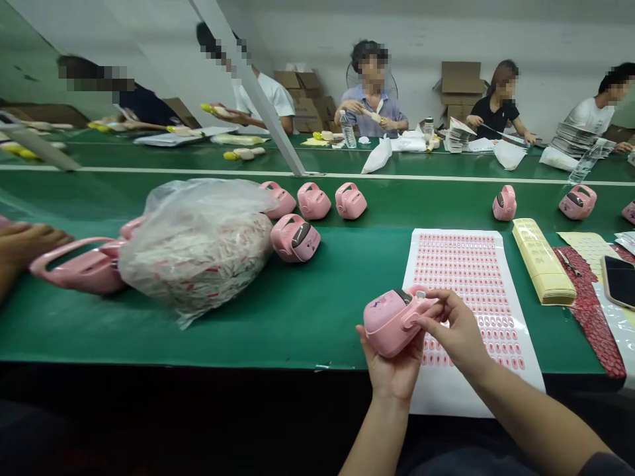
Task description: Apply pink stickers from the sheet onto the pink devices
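Observation:
My left hand [394, 370] cups a small pink plastic case [391, 324] from below, its fingers wrapped round the underside. The case has a rounded body, a dark window, a printed motif and a carrying handle. On the handle side, my right hand [454, 330] is closed in a pinch, thumb close to the handle's pivot. At its index fingertip shows a tiny pale piece [421, 295] that looks like a sticker. Beneath both hands lies a white sheet [459, 264] with rows of small pink-red oval stickers, partly covered by my right hand and forearm.
Left of me sit a clear bag [198, 258] of paper-like scraps and several pink cases [296, 238]. To the right are a yellow paper stack [543, 261], tweezers [568, 262] and a phone [620, 281]. A co-worker's hand [30, 244] is at far left; several people work opposite.

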Demonstrator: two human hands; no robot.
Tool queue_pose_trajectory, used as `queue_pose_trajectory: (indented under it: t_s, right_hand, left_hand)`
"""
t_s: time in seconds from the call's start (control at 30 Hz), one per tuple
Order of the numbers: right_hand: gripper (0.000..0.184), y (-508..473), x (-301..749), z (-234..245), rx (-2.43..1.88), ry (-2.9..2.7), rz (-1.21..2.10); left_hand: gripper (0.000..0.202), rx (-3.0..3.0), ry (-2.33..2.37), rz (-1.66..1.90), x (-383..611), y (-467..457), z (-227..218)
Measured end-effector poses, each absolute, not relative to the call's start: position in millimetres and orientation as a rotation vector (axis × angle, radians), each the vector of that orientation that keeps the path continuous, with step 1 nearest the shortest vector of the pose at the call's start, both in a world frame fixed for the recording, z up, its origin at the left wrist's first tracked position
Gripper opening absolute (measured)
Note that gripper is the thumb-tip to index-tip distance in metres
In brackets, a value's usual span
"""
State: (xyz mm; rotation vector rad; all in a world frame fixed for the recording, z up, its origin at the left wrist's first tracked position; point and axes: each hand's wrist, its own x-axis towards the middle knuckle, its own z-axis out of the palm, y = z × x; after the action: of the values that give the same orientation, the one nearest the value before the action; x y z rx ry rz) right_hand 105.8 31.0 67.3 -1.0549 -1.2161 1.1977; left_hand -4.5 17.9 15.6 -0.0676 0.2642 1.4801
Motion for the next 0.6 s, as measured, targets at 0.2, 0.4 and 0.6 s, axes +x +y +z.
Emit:
queue_pose_trajectory:
  t_s: [0.2, 0.4, 0.6]
  right_hand:
    - [0.019, 28.3, 102.4, 67.4, -1.064, -1.251, 1.084]
    - [0.017, 27.3, 103.5, 65.6, -1.063, -1.266, 1.007]
    - [0.008, 25.3, 99.3, 56.9, -1.117, -1.323, 0.758]
  left_hand:
    - [0.056, -0.109, 0.256, 1.439, 3.8, 15.5, 22.7]
    - [0.056, -0.206, 0.292, 1.412, 7.6, 14.0, 29.7]
    - [0.065, -0.265, 0.299, 1.418, 10.5, 12.4, 31.7]
